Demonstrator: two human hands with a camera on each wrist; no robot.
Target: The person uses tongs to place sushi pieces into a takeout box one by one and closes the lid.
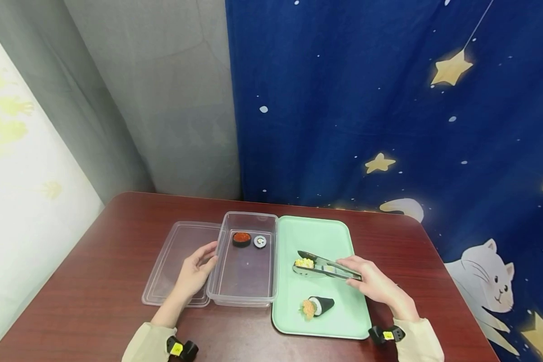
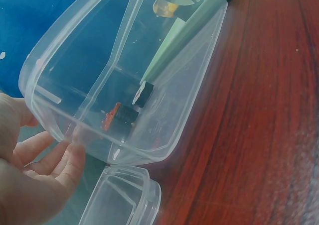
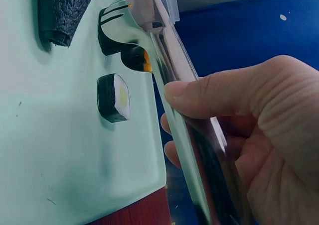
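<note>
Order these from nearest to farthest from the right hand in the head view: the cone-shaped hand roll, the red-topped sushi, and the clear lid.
Measured from the right hand:
1. Cone-shaped hand roll, on the green tray by the hand.
2. Red-topped sushi, in the clear box's far end.
3. Clear lid, on the table beyond the box, leftmost.

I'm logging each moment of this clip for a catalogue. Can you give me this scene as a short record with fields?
Surface: dark red wooden table
Left hand: rests open against the near left wall of the clear plastic box
Box contents: two sushi pieces at the far end, one red-topped, one small roll
Lid: lies flat, left of the box
Right hand: grips metal tongs
Tongs: tips around a yellow-topped sushi piece over the green tray
Also on tray: cone-shaped hand roll
</note>
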